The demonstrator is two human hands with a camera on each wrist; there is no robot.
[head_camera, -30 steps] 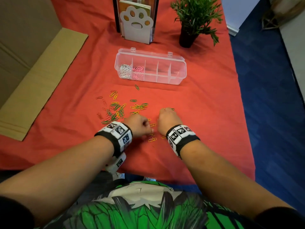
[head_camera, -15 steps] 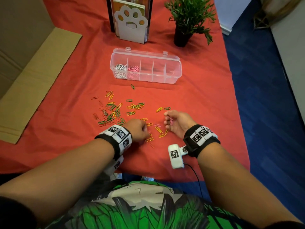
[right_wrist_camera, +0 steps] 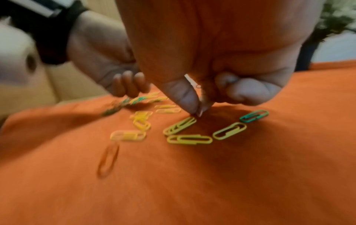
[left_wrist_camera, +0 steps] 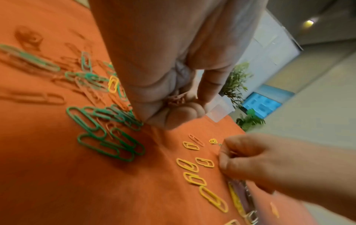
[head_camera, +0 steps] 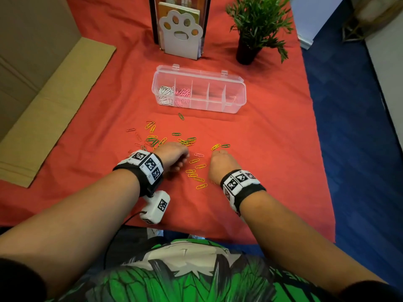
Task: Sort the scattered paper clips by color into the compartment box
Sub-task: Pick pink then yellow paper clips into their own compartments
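Two compartments of the box (head_camera: pixel 198 92) already hold clips, white at its left end and pink beside it, so from the head view I judge the sort well begun; the box sits open past the scatter, where either hand can reach it. My left hand (head_camera: pixel 174 155) rests curled at the edge of the green and yellow heap (head_camera: pixel 161 139), my right hand (head_camera: pixel 220 163) over a looser patch of yellow clips (head_camera: pixel 197 171), each working its own side. From the left wrist, that grip is narrow, fingers folded round a small bunch of pinkish clips (left_wrist_camera: pixel 176 99), probably to carry several in one trip; green clips (left_wrist_camera: pixel 108 137) lie just beside it on the table (left_wrist_camera: pixel 96 190). From the right wrist, thumb and forefinger (right_wrist_camera: pixel 185 94) pinch together just above a yellow clip (right_wrist_camera: pixel 180 125); I cannot tell whether they hold anything, though a thin wire end shows in the palm.
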